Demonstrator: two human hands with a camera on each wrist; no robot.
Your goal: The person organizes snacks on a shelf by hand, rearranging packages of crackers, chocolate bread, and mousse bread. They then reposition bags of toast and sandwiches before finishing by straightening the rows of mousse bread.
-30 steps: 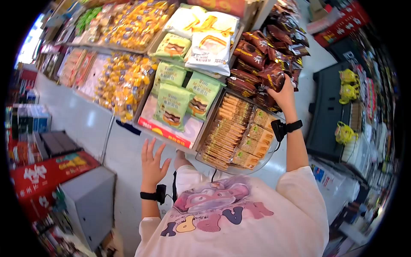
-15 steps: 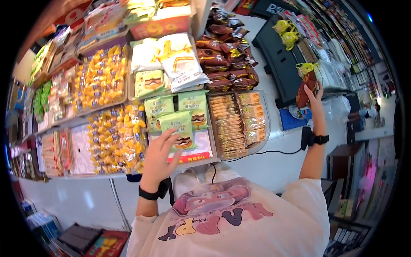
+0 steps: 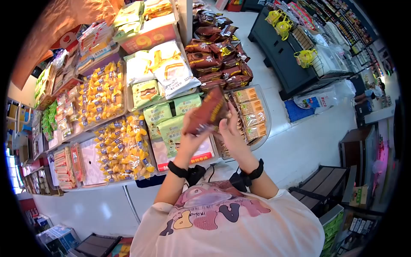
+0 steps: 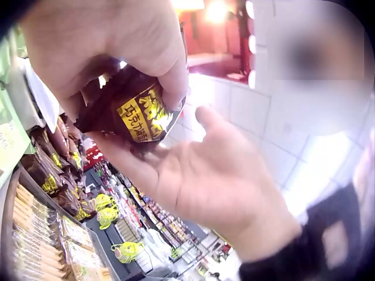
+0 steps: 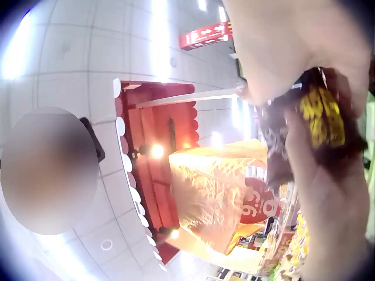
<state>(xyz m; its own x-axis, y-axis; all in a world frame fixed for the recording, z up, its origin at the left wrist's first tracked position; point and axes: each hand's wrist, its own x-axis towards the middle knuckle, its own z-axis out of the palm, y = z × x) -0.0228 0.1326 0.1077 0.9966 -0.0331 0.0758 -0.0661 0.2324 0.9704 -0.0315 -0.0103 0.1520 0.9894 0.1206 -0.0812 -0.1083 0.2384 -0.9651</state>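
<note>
A brown chocolate snack packet (image 3: 209, 110) with yellow lettering is tilted up in front of the chest, between both hands. My left hand (image 3: 189, 146) grips its lower left end; in the left wrist view the left thumb presses beside the yellow label (image 4: 136, 117). My right hand (image 3: 234, 139) has its fingers round the packet's back and side, partly hidden by it, while its thumb stands apart from the wrapper. In the right wrist view, the packet (image 5: 325, 126) shows between both hands. Below it are green mousse bread packets (image 3: 171, 128).
Similar brown packets (image 3: 209, 55) are heaped at the back. A tray of wrapped biscuits (image 3: 252, 112) is partly behind the right hand. White bread bags (image 3: 171, 70) and yellow-wrapped sweets (image 3: 122, 147) fill neighbouring trays. A dark counter (image 3: 274, 47) stands at the right.
The right hand took a brown packet from the heap, swung out right with it, then brought it back to the middle. The left hand rose from the tray's front and took hold of it.
</note>
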